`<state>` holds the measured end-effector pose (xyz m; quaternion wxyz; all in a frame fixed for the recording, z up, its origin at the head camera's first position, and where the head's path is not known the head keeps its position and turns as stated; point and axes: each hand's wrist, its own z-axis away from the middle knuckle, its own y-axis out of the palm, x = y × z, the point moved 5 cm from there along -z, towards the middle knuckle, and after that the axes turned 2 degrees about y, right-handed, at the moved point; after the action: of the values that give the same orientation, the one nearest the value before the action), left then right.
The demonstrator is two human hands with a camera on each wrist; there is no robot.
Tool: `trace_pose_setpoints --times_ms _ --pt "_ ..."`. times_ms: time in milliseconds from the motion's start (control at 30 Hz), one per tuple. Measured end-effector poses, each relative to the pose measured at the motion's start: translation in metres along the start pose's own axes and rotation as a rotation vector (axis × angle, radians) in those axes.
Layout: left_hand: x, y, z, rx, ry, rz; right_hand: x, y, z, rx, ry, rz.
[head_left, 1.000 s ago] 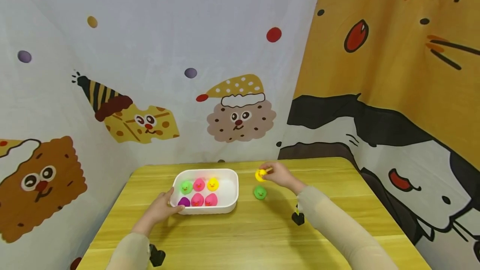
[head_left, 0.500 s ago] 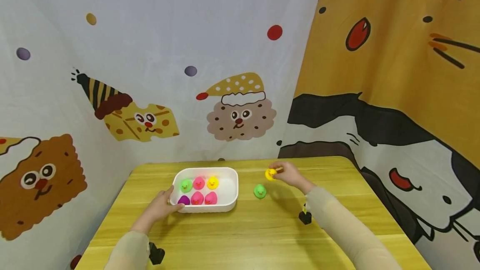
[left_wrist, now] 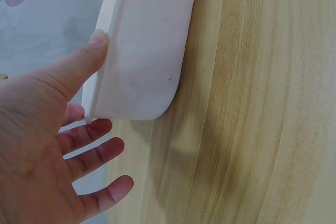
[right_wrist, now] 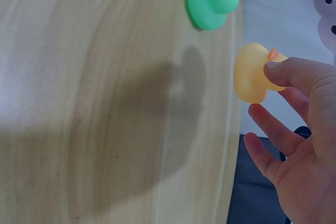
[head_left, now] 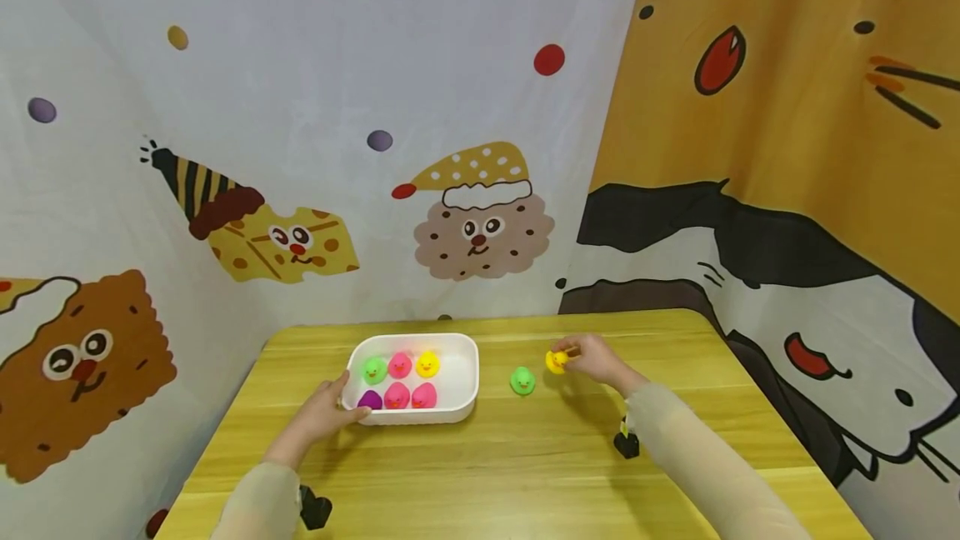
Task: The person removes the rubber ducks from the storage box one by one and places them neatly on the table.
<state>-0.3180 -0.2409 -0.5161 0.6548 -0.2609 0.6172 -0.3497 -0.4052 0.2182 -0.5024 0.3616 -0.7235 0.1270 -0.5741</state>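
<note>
Between thumb and fingers of right hand (head_left: 595, 358): small yellow toy duck (head_left: 556, 362), held above wood-grain counter (head_left: 487, 482). Left of these fingers, near: green toy duck (head_left: 522, 381) on counter. Left hand (head_left: 321, 412) grips corner of white rectangular plastic tray (head_left: 420, 417), six colourful toys (head_left: 399, 366) inside.

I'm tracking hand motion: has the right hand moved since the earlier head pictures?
Yes: the right hand has moved rightward, away from the green toy duck.

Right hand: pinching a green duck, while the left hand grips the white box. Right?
Wrong colour: the right hand is pinching a yellow duck, as the right wrist view shows. The left hand does grip the white box.
</note>
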Motion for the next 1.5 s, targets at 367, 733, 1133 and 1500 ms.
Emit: trace_pose_setpoints --times_ms 367,733,1133,1500 --pt "0.001 0.004 0.000 0.006 0.012 0.003 -0.007 0.018 0.013 0.047 -0.011 0.158" --pt "0.004 -0.005 0.008 -0.004 0.014 -0.011 -0.004 0.033 0.011 0.082 -0.031 0.217" --pt "0.001 -0.001 0.004 0.003 0.011 -0.008 -0.005 0.031 0.010 0.077 -0.085 0.249" --pt "-0.003 0.000 0.001 0.005 0.014 -0.011 -0.009 0.032 0.007 0.093 -0.064 0.242"
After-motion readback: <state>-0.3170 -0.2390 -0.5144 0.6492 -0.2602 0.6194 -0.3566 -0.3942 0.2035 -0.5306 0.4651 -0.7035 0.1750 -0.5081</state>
